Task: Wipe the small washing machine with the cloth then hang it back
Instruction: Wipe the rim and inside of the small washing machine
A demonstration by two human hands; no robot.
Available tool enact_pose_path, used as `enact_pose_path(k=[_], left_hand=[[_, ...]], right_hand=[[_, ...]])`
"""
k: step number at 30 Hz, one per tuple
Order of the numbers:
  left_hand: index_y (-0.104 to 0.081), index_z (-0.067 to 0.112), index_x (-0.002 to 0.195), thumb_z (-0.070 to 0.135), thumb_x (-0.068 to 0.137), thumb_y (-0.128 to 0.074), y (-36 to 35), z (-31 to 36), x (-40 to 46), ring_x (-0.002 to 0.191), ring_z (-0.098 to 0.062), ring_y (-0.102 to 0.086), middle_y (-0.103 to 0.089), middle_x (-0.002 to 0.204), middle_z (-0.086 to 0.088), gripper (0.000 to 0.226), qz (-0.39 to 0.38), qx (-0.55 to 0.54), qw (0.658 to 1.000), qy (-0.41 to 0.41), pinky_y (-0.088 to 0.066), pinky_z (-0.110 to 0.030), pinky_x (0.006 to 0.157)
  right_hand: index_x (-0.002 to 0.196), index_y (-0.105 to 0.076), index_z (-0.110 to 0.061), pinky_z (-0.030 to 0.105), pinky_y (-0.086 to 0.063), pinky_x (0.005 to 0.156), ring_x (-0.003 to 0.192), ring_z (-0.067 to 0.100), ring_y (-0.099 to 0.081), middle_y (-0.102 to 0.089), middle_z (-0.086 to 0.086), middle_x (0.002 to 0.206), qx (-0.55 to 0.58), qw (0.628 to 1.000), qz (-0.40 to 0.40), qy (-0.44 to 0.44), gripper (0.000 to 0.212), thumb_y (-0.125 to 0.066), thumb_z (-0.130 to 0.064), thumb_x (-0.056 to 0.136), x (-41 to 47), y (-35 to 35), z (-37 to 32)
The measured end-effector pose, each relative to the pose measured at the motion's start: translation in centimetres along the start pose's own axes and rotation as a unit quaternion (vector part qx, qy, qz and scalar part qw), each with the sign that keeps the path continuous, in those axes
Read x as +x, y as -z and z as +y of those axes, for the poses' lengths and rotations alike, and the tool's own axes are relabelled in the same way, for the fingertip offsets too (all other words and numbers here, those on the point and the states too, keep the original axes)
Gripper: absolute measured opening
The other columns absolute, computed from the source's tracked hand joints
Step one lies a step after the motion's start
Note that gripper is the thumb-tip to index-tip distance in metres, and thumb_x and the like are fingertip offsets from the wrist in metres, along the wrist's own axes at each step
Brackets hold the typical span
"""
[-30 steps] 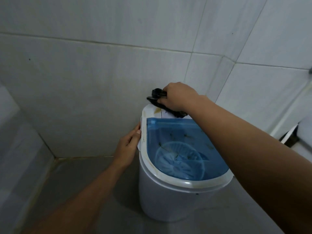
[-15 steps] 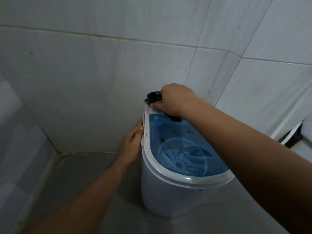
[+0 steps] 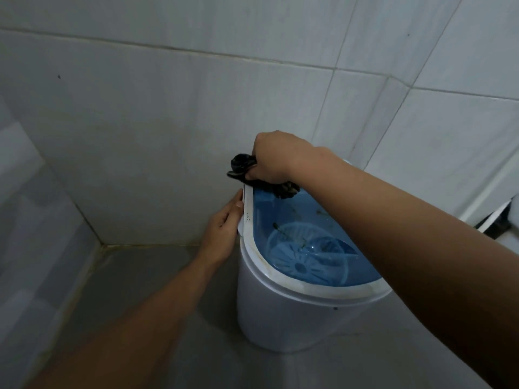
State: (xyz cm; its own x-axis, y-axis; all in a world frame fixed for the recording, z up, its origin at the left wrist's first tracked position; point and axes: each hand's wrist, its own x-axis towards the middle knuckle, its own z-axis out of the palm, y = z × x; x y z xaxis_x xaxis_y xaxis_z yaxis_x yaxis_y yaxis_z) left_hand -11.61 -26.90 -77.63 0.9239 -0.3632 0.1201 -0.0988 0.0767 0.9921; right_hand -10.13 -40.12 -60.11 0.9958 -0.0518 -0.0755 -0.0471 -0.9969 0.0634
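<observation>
A small white washing machine with a see-through blue lid stands on the floor near the tiled corner. My right hand is closed on a bunched dark cloth and presses it on the machine's back left top edge. Part of the cloth shows under my palm over the lid. My left hand grips the machine's left rim, fingers against its side. My right forearm crosses over the right part of the lid and hides it.
White tiled walls close in behind and to the left of the machine. Grey floor lies to its left and front. A dark object with a white edge sits at the far right.
My right hand has slid the cloth leftward along the back top edge, towards the machine's left corner. My left hand stays on the left rim. The view has shifted slightly.
</observation>
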Motion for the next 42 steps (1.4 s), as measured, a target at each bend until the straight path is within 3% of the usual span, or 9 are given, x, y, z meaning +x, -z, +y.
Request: enact_pose_path(k=[3,10,17,21,26,33,35,37,42], left_hand=[[-0.053,0.021,0.155,0.030,0.111,-0.045,0.0,-0.1,0.1,0.139,-0.006,-0.055,-0.061,0.151,0.008,0.045,0.002,0.000,1.000,0.003,-0.040,-0.036,0.121],[-0.054,0.026,0.154,0.042,0.101,-0.046,0.3,0.0,0.1,0.140,-0.004,-0.055,-0.061,0.151,0.012,0.056,-0.008,0.012,1.000,0.000,-0.041,-0.043,0.121],[-0.053,0.023,0.155,0.057,0.095,-0.049,0.6,-0.7,0.6,0.141,-0.006,-0.054,-0.060,0.152,0.010,0.069,-0.011,0.030,0.999,-0.018,-0.040,-0.044,0.122],[-0.053,0.022,0.155,0.057,0.095,-0.050,1.1,-0.8,0.8,0.143,-0.005,-0.052,-0.059,0.153,0.011,0.070,-0.022,0.040,0.999,-0.027,-0.039,-0.045,0.123],[-0.051,0.029,0.156,0.062,0.092,-0.048,1.4,-1.1,0.9,0.143,-0.003,-0.051,-0.057,0.155,0.014,0.072,-0.029,0.055,0.997,-0.036,-0.040,-0.042,0.122],[-0.052,0.028,0.155,0.055,0.097,-0.046,1.2,-1.4,1.1,0.140,0.001,-0.052,-0.057,0.153,0.015,0.064,-0.026,0.063,0.996,-0.057,-0.043,-0.025,0.117],[-0.053,0.027,0.155,0.048,0.100,-0.045,1.1,-1.5,1.1,0.137,0.008,-0.052,-0.058,0.152,0.016,0.059,-0.019,0.071,0.996,-0.058,-0.042,-0.016,0.113],[-0.054,0.027,0.154,0.046,0.100,-0.044,1.1,-1.5,1.1,0.132,0.016,-0.050,-0.059,0.148,0.019,0.058,-0.014,0.077,0.995,-0.058,-0.042,-0.009,0.110],[-0.054,0.029,0.154,0.049,0.100,-0.044,1.2,-1.6,1.1,0.139,0.004,-0.052,-0.058,0.152,0.017,0.058,-0.015,0.072,0.996,-0.053,-0.041,-0.025,0.117]], right_hand=[[0.071,-0.044,-0.016,0.029,-0.043,0.059,0.066,0.019,-0.054,-0.052,0.000,0.073,-0.022,1.000,-0.003,-0.005,0.039,-0.069,-0.037,0.091,-0.3,-0.1,0.5],[0.097,-0.055,-0.012,0.034,-0.047,0.069,0.078,0.024,-0.055,-0.055,0.003,0.083,0.010,0.996,0.040,-0.082,0.020,-0.062,-0.031,0.096,3.0,1.7,2.5],[0.106,-0.071,-0.013,0.029,-0.050,0.065,0.078,0.024,-0.063,-0.067,0.004,0.087,-0.004,0.999,-0.010,0.037,0.034,-0.069,-0.043,0.090,0.2,-0.3,1.3],[0.113,-0.069,-0.016,0.030,-0.044,0.063,0.080,0.026,-0.060,-0.063,0.004,0.092,-0.034,0.996,0.061,-0.052,0.030,-0.062,-0.038,0.094,1.0,0.2,3.7],[0.111,-0.067,-0.011,0.031,-0.045,0.065,0.077,0.026,-0.059,-0.057,0.002,0.080,0.026,0.993,0.047,-0.102,0.032,-0.061,-0.038,0.095,1.2,0.1,5.0],[0.097,-0.059,-0.018,0.028,-0.032,0.052,0.063,0.021,-0.049,-0.048,-0.001,0.073,-0.080,0.990,0.065,-0.097,0.018,-0.056,-0.036,0.096,-3.3,-1.1,4.8],[0.103,-0.061,-0.016,0.030,-0.036,0.057,0.068,0.020,-0.052,-0.056,0.001,0.082,-0.079,0.986,0.095,-0.113,0.023,-0.052,-0.037,0.098,-2.1,-1.0,4.9],[0.113,-0.061,-0.014,0.037,-0.041,0.073,0.096,0.028,-0.056,-0.061,0.007,0.107,-0.078,0.984,0.122,-0.107,0.027,-0.052,-0.035,0.098,-0.5,-1.4,4.9],[0.132,-0.055,-0.010,0.036,-0.042,0.073,0.113,0.032,-0.049,-0.046,0.013,0.129,-0.018,0.987,0.138,-0.076,0.034,-0.053,-0.018,0.098,0.9,-3.5,4.5]])
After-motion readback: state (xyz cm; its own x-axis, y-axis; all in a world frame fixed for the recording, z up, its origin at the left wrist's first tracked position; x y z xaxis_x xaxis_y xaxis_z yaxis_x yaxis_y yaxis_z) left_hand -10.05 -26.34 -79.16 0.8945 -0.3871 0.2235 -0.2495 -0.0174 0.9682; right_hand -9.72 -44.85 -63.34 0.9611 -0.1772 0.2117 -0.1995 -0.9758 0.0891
